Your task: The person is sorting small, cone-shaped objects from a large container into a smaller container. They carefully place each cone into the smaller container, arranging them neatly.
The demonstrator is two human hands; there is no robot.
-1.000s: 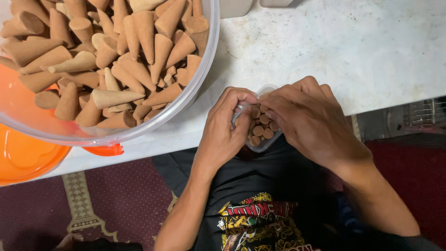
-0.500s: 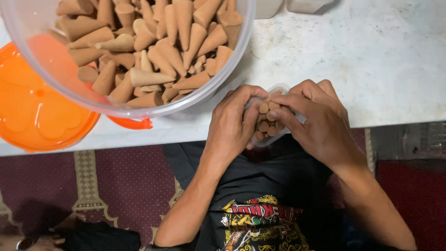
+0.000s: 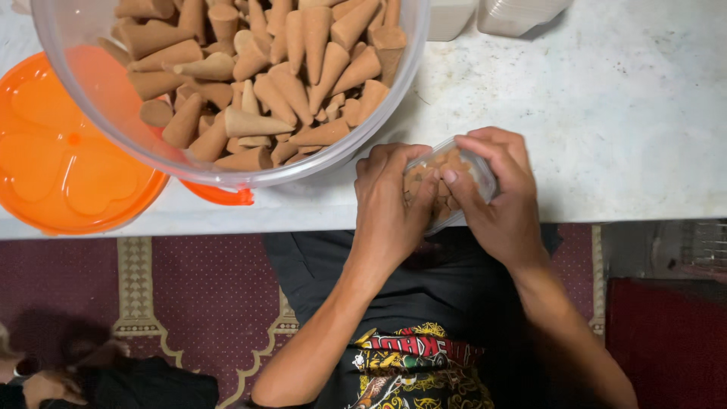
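I see my left hand (image 3: 390, 208) and right hand (image 3: 496, 197) meeting at the near edge of the white speckled tabletop (image 3: 606, 113), both wrapped around a small clear plastic container (image 3: 448, 178) packed with brown cone pieces. The left fingers curl over the container's left side, pressed close together, their tips on its rim; the right fingers arch over the top and far side, with the thumb laid across the opening, so the little tub is clamped between the two hands just above the table's edge. To the left, touching none of my fingers, sits a large clear plastic bowl (image 3: 91, 98) heaped with tan and brown cones (image 3: 303, 83), and it rests partly over a round orange plastic lid (image 3: 53, 174). Two pale translucent containers (image 3: 515, 14) stand at the far edge. Below the table there is a maroon patterned rug (image 3: 197, 295).
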